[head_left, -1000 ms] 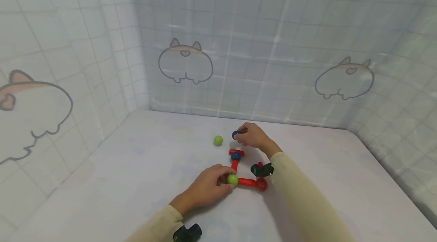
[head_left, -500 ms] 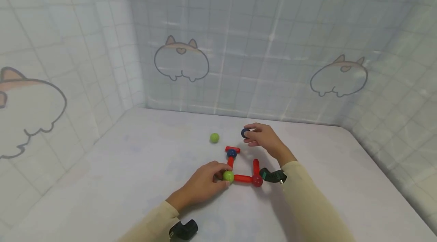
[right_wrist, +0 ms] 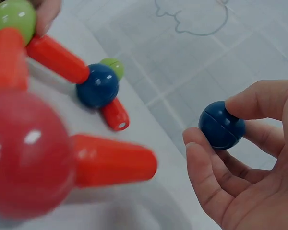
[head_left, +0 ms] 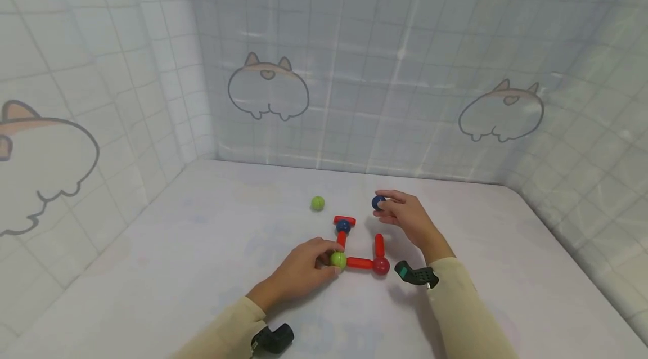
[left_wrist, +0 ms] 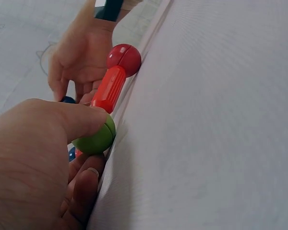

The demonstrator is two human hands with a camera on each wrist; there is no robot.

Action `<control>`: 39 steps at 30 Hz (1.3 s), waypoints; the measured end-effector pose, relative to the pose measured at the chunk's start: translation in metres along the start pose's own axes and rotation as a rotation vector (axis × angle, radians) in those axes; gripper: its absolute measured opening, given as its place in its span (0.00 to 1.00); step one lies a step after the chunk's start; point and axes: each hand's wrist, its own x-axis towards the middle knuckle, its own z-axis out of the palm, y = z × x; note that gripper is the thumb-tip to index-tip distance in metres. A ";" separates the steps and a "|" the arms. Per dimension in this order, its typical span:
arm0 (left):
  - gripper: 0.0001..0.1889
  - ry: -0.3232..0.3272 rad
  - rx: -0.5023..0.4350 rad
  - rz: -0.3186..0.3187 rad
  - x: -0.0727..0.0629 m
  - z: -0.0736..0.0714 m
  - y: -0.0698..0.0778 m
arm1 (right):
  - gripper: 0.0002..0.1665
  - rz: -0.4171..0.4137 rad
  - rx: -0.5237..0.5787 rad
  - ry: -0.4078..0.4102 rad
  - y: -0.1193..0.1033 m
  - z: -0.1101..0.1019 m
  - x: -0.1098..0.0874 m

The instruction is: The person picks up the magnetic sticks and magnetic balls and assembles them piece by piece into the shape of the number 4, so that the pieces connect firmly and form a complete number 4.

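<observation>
My left hand (head_left: 304,269) holds a green ball (head_left: 338,260) between thumb and fingers, low on the table. A red rod (head_left: 360,263) joins this ball to a red ball (head_left: 381,266), from which another red rod (right_wrist: 116,160) points away. A further red rod (right_wrist: 57,58) links the green ball to a blue ball (right_wrist: 97,86), with one more red rod (head_left: 345,220) at its far side. My right hand (head_left: 412,221) pinches a second, loose blue ball (right_wrist: 222,125) beyond the open end of the red ball's rod, apart from it.
A loose green ball (head_left: 318,203) lies on the white table (head_left: 228,207) behind the joined pieces. A tiled-pattern curtain (head_left: 364,66) with cartoon animals closes off the back and both sides.
My right hand has moved right and slightly nearer with the blue ball, uncovering the red ball's upright-pointing rod. The left hand keeps its hold on the green ball. The view shifted slightly.
</observation>
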 end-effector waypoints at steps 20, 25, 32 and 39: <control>0.20 0.009 0.016 -0.021 -0.001 0.001 0.002 | 0.25 0.022 -0.241 -0.059 0.026 -0.002 -0.010; 0.20 0.001 0.016 -0.005 0.001 0.001 0.002 | 0.25 0.003 -0.200 -0.054 0.035 -0.012 -0.013; 0.20 -0.003 0.015 0.001 0.001 0.000 0.003 | 0.25 -0.012 -0.162 -0.071 0.036 -0.014 -0.015; 0.20 -0.005 0.025 -0.009 0.001 -0.003 0.005 | 0.24 -0.005 -0.154 -0.049 0.035 -0.013 -0.017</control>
